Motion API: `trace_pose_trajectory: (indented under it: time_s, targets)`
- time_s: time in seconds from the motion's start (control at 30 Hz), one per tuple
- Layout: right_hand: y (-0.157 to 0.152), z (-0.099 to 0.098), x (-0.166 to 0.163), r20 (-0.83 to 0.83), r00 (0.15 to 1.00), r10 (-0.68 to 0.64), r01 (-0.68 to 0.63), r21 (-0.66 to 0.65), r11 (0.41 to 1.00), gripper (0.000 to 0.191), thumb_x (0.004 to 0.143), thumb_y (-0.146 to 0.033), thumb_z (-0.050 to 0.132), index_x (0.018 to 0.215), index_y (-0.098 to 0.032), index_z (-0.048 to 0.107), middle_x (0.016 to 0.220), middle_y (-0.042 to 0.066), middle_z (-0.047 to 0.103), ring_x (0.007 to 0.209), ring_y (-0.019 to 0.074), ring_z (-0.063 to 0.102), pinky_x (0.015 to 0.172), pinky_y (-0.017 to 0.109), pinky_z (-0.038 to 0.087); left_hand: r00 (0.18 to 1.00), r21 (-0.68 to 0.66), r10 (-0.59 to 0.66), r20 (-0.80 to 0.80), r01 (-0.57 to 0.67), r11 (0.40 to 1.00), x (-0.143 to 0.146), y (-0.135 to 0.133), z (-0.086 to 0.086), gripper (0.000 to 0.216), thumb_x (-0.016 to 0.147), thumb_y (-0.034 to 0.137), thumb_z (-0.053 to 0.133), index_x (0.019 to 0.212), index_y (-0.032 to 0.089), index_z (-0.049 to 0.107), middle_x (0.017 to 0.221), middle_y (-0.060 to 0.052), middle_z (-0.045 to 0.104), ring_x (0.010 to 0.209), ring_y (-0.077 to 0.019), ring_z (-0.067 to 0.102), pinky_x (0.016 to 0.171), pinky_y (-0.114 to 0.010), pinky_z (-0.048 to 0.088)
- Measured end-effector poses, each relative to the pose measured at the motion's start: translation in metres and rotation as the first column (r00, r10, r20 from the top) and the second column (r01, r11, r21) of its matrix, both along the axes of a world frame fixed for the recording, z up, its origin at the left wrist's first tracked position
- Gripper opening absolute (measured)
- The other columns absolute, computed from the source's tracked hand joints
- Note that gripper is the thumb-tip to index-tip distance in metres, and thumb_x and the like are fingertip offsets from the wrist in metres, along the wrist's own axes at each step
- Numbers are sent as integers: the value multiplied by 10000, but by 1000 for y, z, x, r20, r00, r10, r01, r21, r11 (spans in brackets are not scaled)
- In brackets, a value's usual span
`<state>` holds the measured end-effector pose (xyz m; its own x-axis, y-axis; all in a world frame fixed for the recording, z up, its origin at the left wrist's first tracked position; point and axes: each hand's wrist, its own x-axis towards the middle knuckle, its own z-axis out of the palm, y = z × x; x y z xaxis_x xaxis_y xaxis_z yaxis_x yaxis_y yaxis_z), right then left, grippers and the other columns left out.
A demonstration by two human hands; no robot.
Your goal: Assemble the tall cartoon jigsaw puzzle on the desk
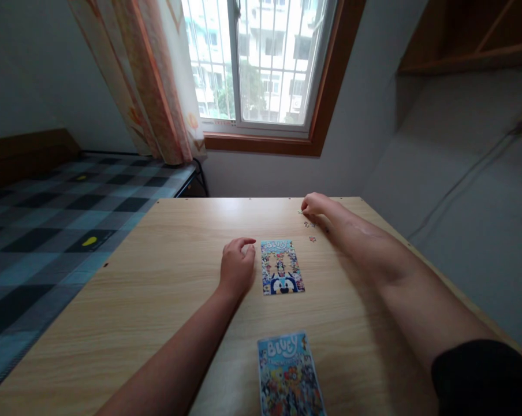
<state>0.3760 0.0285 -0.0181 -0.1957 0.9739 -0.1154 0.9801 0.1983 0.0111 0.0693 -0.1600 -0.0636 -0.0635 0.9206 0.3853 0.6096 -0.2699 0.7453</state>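
A partly assembled jigsaw puzzle (283, 285) lies flat mid-table, with bare wood showing through gaps in its centre. Just left of it rests my left hand (237, 264), its thumb and index finger apart and nothing between them. Toward the far edge of the table, my right hand (315, 204) is closed in a pinch on a small puzzle piece (301, 212). Several loose pieces (312, 238) lie close to that hand, partly under its wrist. Nearest to me is the puzzle box (289, 375), printed "Bluey" with a colourful crowd of characters.
The wooden table (157, 306) reaches toward a wall with a barred window (272, 63). A bed with a checked cover (70, 214) stands along its left side. A cable (460, 179) runs down the right wall under a shelf (473, 60).
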Motion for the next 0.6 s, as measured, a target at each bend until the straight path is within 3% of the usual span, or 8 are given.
trace_pose_trajectory:
  time_s: [0.33, 0.5, 0.6]
  targets:
    - [-10, 1, -8, -30, 1000, 4, -4, 7, 1000, 211, 823, -283, 720, 984, -198, 827, 920, 84, 799, 770, 172, 694, 676, 237, 445, 1000, -10, -1, -22, 1, 1000, 1, 0, 1, 255, 834, 236, 517, 956, 182, 734, 1058, -97, 732, 1087, -278, 621, 1046, -444, 453]
    - [-29, 17, -16, -73, 996, 54, -51, 40, 998, 220, 833, -305, 706, 971, -174, 817, 950, 90, 792, 810, 178, 694, 685, 243, 452, 999, -11, -2, -42, 1, 1000, 1, -1, 1, 255, 831, 220, 529, 968, 180, 739, 1067, -97, 731, 1086, -279, 614, 1047, -446, 451]
    - [-57, 27, -29, -114, 985, 128, -116, 101, 988, 243, 880, -345, 659, 1036, -220, 798, 1039, 68, 779, 877, 178, 690, 736, 260, 471, 997, -14, -10, -77, 9, 1000, 3, -1, -1, 249, 824, 216, 547, 961, 189, 753, 1071, -94, 730, 1090, -284, 608, 1051, -449, 449]
